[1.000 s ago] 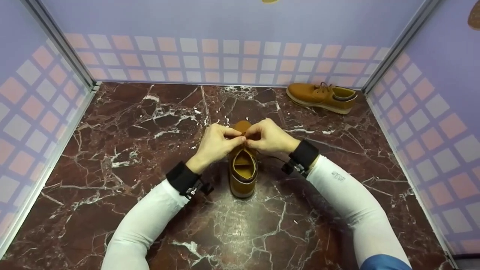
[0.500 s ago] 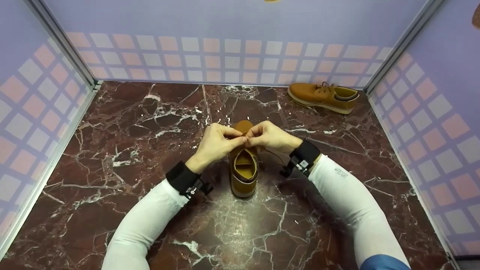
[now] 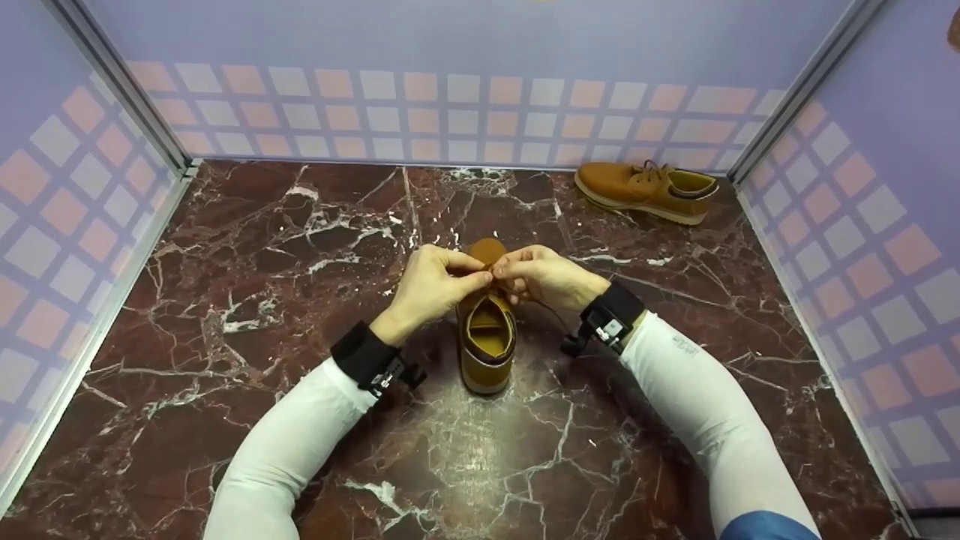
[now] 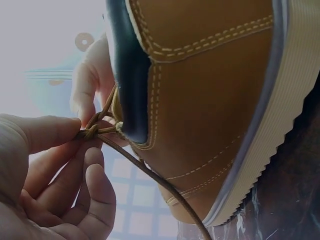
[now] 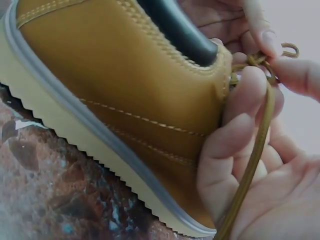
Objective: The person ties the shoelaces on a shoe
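A tan leather shoe [image 3: 486, 379] stands on the marbled surface, toe pointing away, its dark collar and yellow lining showing. Over its lacing, both hands meet at a brown shoelace [image 4: 91, 131], which forms a small knot with a loop. My left hand [image 3: 435, 283] pinches the lace at the knot between thumb and forefinger. My right hand [image 3: 547, 277] holds the lace close beside the knot, its thumb and fingertips around a loop. One long lace end [image 5: 252, 175] hangs down across the right palm. Fingers partly hide the knot in the head view.
A matching tan shoe [image 3: 645, 193], laced, lies near the back wall at the far right, toe to the left. Pale purple walls with a checked band [image 3: 442, 112] enclose the dark red marbled surface [image 3: 247, 247] on three sides.
My right hand has turned slightly and shifted its fingers at the knot, the lower fingers now showing beneath. The left hand and the shoe stay practically where they were.
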`<state>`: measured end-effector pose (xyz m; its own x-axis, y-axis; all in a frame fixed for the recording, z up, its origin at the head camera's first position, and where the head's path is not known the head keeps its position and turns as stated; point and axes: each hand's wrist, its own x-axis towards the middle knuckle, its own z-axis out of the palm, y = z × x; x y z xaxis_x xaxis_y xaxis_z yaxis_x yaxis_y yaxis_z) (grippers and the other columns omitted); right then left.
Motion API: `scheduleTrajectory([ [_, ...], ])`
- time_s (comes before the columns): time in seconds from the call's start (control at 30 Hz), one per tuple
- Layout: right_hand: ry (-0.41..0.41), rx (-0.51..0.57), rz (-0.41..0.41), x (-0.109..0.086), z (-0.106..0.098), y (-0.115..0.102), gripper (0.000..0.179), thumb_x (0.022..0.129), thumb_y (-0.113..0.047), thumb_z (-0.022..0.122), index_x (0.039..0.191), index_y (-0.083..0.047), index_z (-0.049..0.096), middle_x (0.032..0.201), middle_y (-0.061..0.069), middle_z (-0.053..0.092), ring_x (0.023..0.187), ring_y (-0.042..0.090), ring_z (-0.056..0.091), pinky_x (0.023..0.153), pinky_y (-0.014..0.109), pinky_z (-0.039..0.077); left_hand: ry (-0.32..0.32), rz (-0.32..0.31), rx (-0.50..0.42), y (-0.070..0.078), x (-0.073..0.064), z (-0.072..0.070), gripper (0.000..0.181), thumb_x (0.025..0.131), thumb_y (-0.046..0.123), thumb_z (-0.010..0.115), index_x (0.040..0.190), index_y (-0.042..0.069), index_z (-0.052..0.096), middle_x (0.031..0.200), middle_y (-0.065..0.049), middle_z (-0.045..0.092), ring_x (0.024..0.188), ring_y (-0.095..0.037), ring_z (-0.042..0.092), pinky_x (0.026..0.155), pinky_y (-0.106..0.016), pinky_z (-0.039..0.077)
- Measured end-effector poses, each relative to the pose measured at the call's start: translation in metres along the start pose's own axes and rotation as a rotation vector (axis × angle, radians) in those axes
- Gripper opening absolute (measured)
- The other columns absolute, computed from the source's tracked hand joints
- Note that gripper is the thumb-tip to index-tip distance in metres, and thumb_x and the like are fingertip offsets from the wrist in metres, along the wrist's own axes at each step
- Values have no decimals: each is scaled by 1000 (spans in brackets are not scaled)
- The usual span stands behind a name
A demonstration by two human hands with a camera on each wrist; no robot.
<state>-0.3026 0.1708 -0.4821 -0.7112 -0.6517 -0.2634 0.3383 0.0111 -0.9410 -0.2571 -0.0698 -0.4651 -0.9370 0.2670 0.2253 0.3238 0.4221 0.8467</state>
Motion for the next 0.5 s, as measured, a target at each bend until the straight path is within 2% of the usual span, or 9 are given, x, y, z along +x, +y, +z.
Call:
scheduleTrajectory([
  [0.2, 89, 43, -46, 0, 5, 4, 23, 115, -11, 58, 101, -11, 76, 86, -3, 76, 68, 7, 65, 66, 19, 58, -6, -30, -21, -4, 0, 0, 14, 95, 20, 88, 106, 11, 91, 103, -10, 89, 88, -23, 80, 77, -23, 57],
  [0.27, 111, 45, -50, -1, 6, 5, 23, 116, -14, 58, 101, -11, 75, 84, -3, 75, 67, 7, 66, 64, 19, 57, -9, -41, -34, -4, 0, 0, 15, 95, 19, 88, 106, 10, 90, 104, -11, 89, 89, -22, 80, 78, -23, 57],
  [0.5, 119, -20, -129, 0, 10, 9, 39, 121, -19, 45, 91, -14, 69, 78, -4, 70, 63, 9, 62, 61, 20, 54, -32, -59, -43, -3, 0, 2, 15, 94, 20, 89, 106, 11, 90, 105, -10, 89, 90, -23, 80, 80, -27, 58],
])
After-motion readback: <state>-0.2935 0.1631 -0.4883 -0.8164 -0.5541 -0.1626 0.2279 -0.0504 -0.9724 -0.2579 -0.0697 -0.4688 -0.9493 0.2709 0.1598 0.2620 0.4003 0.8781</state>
